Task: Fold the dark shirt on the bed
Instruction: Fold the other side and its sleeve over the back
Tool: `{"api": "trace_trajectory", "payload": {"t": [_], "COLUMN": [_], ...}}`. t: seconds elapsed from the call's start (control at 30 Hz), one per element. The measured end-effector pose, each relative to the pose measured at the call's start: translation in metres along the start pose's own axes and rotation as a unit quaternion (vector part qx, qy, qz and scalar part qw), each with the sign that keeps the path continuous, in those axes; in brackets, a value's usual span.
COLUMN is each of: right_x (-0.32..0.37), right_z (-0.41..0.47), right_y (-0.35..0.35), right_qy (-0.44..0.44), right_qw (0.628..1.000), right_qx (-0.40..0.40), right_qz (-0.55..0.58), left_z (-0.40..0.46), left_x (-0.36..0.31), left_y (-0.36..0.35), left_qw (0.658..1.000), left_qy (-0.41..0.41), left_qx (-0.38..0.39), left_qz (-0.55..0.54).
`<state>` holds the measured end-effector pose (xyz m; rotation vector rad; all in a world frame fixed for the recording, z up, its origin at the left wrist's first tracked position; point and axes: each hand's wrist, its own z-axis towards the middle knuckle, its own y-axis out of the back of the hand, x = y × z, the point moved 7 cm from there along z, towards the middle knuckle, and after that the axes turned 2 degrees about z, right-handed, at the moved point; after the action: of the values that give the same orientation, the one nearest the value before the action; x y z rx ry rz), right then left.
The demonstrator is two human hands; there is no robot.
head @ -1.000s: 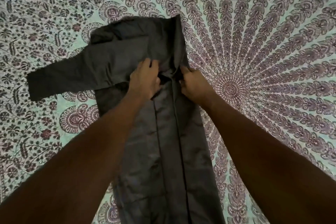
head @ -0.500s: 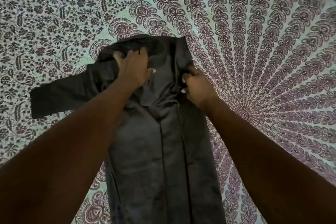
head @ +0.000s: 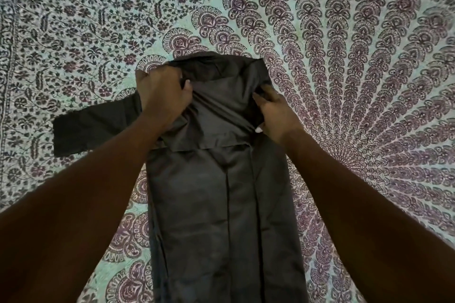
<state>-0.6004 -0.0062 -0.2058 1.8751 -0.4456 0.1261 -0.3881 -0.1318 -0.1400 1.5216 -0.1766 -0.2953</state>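
Bedspread, mandala print, filling whole frame, serving as flat folding surface. Dark shirt lying centre frame as long narrow strip running from upper middle to bottom edge; right side seemingly folded in already, one sleeve sticking out at middle left, unfolded. Fabric plain dark grey, slight sheen, creased near shoulders. My left hand gripping bunched cloth at left shoulder, probably for turning sleeve inward. My right hand pinching right edge, pinning fold.

Both hands grip dark shirt top — left hand, right hand — on patterned bedspread.
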Motion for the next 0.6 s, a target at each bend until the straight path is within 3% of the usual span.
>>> {"api": "trace_trajectory", "payload": {"t": [0.23,0.3,0.47,0.6], "right_x": [0.003,0.002,0.006,0.010], "right_z": [-0.003,-0.001,0.008,0.011], "right_y": [-0.006,-0.008,-0.005,-0.008], "right_qy": [0.004,0.003,0.006,-0.016], "right_qw": [0.999,0.998,0.997,0.994], "right_qx": [0.026,0.042,0.061,0.095], "right_qz": [-0.028,-0.038,-0.037,-0.046], "left_z": [-0.016,-0.013,-0.004,-0.023], "left_x": [0.006,0.014,0.057,0.077], "left_y": [0.011,0.006,-0.027,-0.025], "left_qw": [0.996,0.996,0.975,0.966], "left_qy": [0.007,0.008,-0.028,-0.057], "left_qx": [-0.043,-0.011,0.184,0.187], "left_qz": [-0.074,-0.094,-0.124,-0.170]}}
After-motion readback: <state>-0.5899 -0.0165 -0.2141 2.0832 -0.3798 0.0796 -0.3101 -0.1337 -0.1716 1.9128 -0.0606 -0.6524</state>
